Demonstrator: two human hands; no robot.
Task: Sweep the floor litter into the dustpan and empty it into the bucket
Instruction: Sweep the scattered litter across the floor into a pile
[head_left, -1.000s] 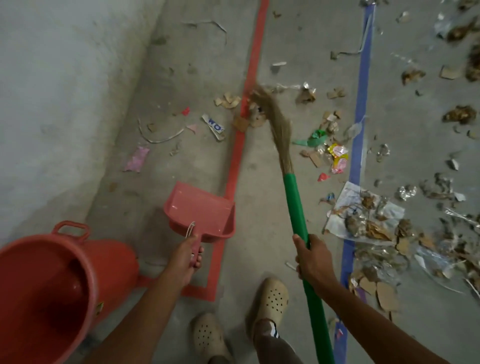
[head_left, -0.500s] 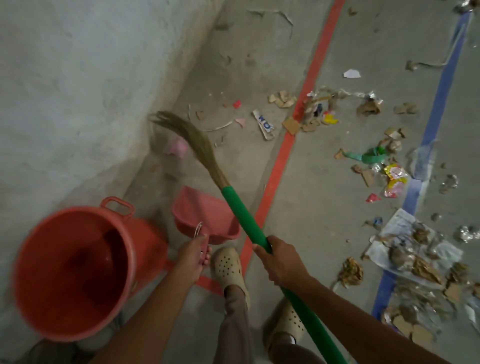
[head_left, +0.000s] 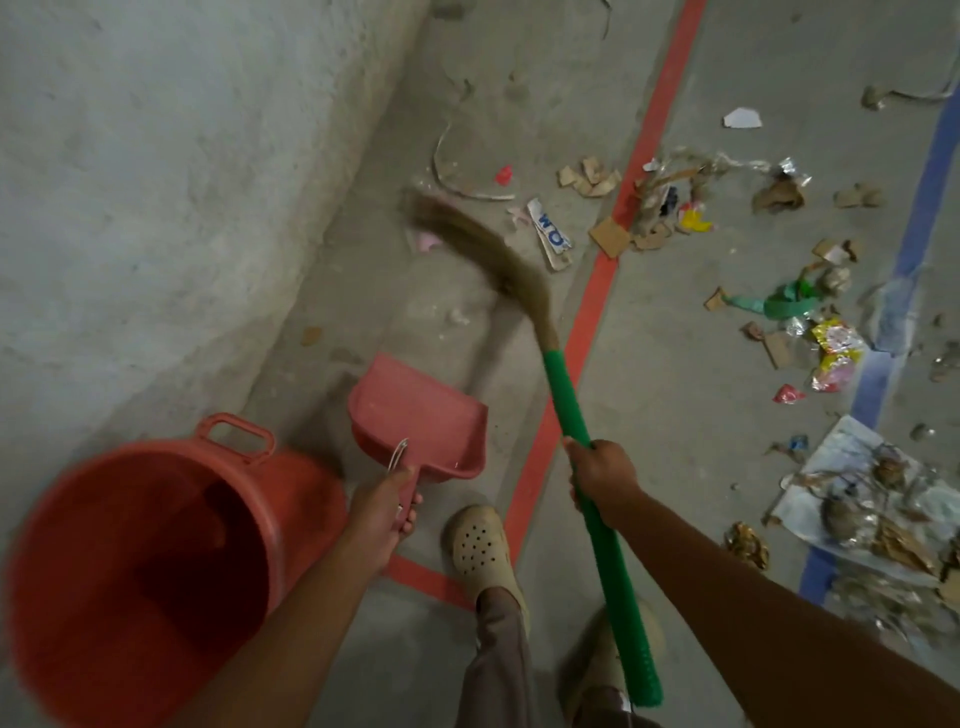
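Note:
My left hand (head_left: 382, 512) grips the handle of a red dustpan (head_left: 418, 418), whose pan looks bare and sits low over the floor near the wall. My right hand (head_left: 602, 475) holds the green handle of a broom (head_left: 571, 405). Its straw bristles (head_left: 478, 239) are blurred and reach toward a pink scrap (head_left: 427, 241) by the wall. An orange bucket (head_left: 104, 571) stands at the lower left, just left of the dustpan. Litter (head_left: 670, 202) of cardboard bits, wrappers and foil lies across the concrete floor to the right.
A rough grey wall (head_left: 156, 182) runs along the left. A red floor line (head_left: 587, 312) and a blue one (head_left: 914, 234) cross the concrete. A sheet piled with rubbish (head_left: 878, 499) lies at the right. My beige clog (head_left: 480, 551) stands beside the red line.
The broom swung left from the litter at the red line toward the wall, and its bristles now sweep back right past the pink scrap. The view shifted left. The dustpan stayed beside the bucket.

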